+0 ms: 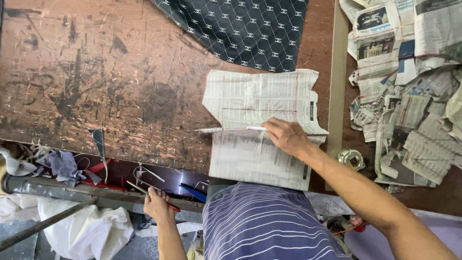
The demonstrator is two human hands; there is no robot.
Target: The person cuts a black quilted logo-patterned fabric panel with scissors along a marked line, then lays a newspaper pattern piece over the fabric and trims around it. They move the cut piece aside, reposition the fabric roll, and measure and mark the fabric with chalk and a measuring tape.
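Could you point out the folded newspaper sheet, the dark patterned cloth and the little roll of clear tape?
Folded newspaper sheet [260, 96]: head view, on its upper printed half.
Dark patterned cloth [240, 26]: head view, middle of the fabric.
Roll of clear tape [351, 159]: head view, on its ring.

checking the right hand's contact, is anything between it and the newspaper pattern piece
Nothing visible: the right hand rests straight on the newspaper pattern piece, fingers at its fold. The left hand is apart, at the table edge.

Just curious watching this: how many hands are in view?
2. The right hand presses the newspaper pattern on the worn table; the left hand holds a pencil at the table's near edge.
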